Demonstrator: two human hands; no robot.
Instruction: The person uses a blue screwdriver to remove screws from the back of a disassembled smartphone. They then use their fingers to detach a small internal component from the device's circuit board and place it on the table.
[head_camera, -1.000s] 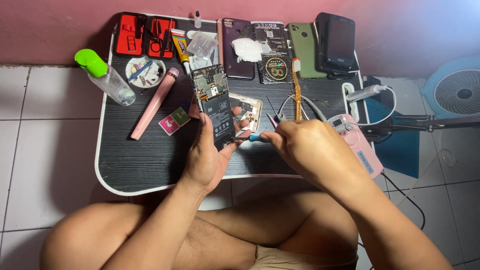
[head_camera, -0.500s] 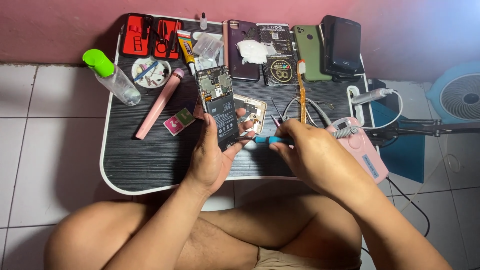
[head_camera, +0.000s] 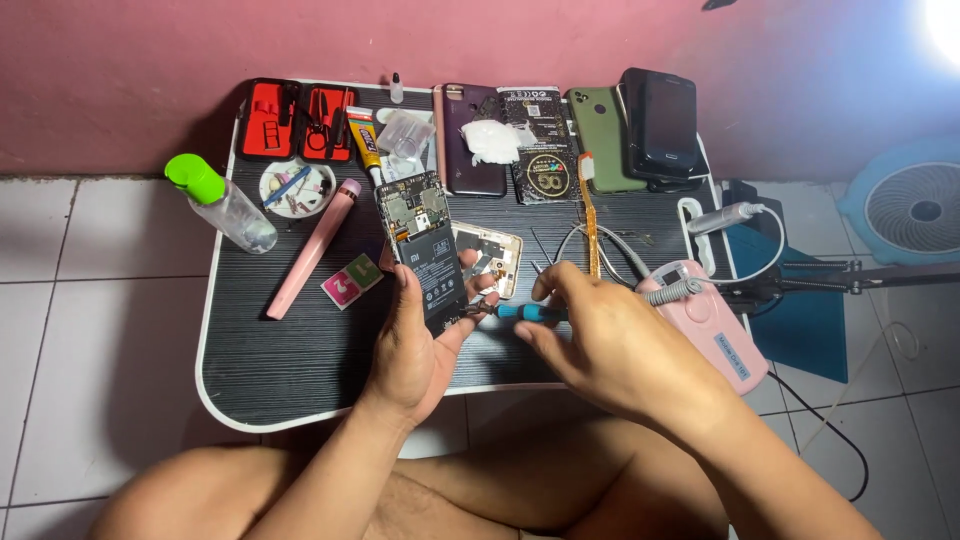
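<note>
Head camera is looking down on a low black wood-grain table with a white rim (head_camera: 260, 370), sitting on white floor tiles against a pink wall. A person is sitting behind it with bare knees showing at the bottom edge.

Largest of the pieces on the right is lying a pink box-shaped rotary tool unit (head_camera: 712, 330) with a grey coiled cord, just beside the right hand. Along the far edge are lying a stack of dark phones (head_camera: 660, 125), a green phone back (head_camera: 598, 135), a purple phone (head_camera: 470, 170) with a white wad on it, and an open red-lined tool case (head_camera: 295, 120). A clear bottle with a green cap (head_camera: 218, 200) is lying on its side at the left, near a long pink stick-shaped tool (head_camera: 312, 248).

Left hand (head_camera: 420, 345) is gripping an opened phone with its black battery and circuit board exposed (head_camera: 428, 258), holding it tilted above the middle of the table, thumb pressed against its lower edge. Right hand (head_camera: 610, 345) is closing its fingers around a small blue-handled screwdriver (head_camera: 525, 312), and the tip is pointing left, meeting the phone's lower corner. A gold phone frame (head_camera: 492, 258) is lying just behind the held phone.
</note>
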